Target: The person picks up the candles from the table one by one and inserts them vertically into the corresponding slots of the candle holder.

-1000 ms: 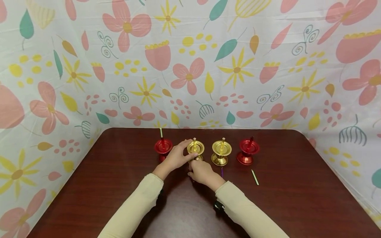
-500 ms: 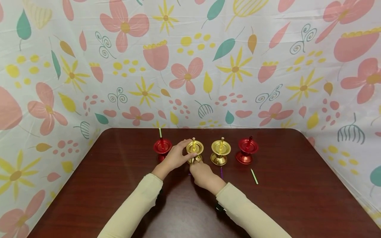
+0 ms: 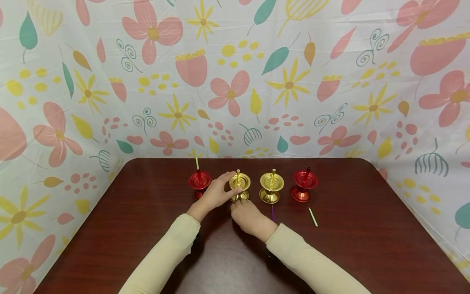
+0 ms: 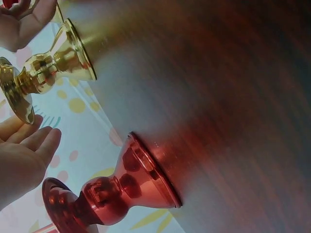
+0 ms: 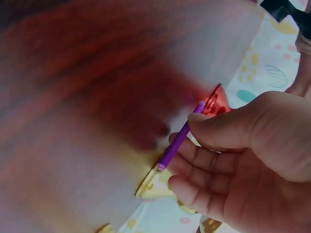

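With thumb and fingers spread around its dish, my left hand (image 3: 217,192) holds a gold candle holder (image 3: 244,183) upright on the table. The left wrist view has those fingertips at the dish's rim. Close in front of the holder's base is my right hand (image 3: 249,216), back upward. It pinches a small purple candle (image 5: 181,141) between thumb and fingertips, plain in the right wrist view and hidden under the hand in the head view. The held gold holder's center tube has no candle in it.
Left of it, a red holder (image 3: 200,181) carries a pale green candle (image 3: 197,164). To the right stand another gold holder (image 3: 271,183) and a red one (image 3: 305,180). A purple candle (image 3: 273,213) and a green candle (image 3: 313,217) lie before them on the brown table (image 3: 349,237).
My right hand has closed over the purple candle in front of the gold holder and turned its knuckles up. The left hand stays at the dish.
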{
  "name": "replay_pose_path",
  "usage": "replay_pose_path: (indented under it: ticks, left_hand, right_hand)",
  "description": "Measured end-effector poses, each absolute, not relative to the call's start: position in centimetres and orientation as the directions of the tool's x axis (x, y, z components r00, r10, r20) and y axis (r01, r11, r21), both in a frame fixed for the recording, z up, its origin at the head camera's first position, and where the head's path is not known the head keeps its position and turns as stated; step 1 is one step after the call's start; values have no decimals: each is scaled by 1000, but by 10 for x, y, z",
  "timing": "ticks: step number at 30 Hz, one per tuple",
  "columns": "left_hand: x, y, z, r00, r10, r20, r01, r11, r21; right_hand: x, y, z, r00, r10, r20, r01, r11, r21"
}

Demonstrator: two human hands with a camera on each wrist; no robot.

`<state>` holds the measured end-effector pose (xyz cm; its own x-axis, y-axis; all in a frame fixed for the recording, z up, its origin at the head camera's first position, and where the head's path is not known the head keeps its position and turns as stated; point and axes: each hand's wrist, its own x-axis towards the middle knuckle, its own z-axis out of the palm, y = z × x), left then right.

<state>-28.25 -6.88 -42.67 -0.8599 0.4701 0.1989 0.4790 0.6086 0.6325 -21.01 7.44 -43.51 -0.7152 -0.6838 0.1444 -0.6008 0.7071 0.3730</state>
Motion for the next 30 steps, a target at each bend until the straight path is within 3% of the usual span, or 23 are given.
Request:
replay_pose_path:
  ticks: [6, 16, 26, 30]
  left_hand:
    - [-284, -67, -427, -852, 482, 205, 491, 598, 633]
    - [-280, -68, -426, -869, 454, 197, 470, 631, 617]
    - [-279, -69, -425, -866, 459, 198, 471, 617, 630]
    - [-279, -70, -426, -862, 463, 206, 478, 608, 634]
  right_hand:
    - [-209, 85, -418, -734, -678, 37, -652, 719, 239]
    - [-211, 116, -394, -714, -694, 89, -692, 682, -236]
    - [-229, 135, -378, -690, -699, 188, -601, 408, -687]
    - [-238, 137, -370, -722, -644, 251, -543, 304, -783]
